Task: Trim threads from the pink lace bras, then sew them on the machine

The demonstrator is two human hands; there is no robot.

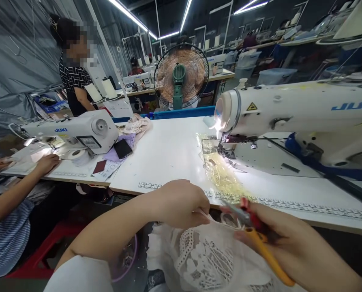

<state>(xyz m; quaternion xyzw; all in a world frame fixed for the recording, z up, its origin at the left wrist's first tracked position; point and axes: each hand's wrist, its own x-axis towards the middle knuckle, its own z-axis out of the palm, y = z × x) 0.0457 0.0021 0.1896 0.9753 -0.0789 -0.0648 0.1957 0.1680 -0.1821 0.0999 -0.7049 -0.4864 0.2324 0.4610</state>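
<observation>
My left hand pinches the top edge of a white lace fabric that lies in my lap below the table edge. Just to its right, my right hand grips yellow-handled thread snips, the metal tips pointing left toward the pinched edge. Both hands hover in front of the white sewing table. A strip of yellowish lace lies on the table and runs up under the needle of the white Juki sewing machine at the right.
A second Juki machine stands on the left, where a seated person's hand rests; a phone, papers and a tape roll lie beside it. Another person stands behind at the left. A floor fan faces the table.
</observation>
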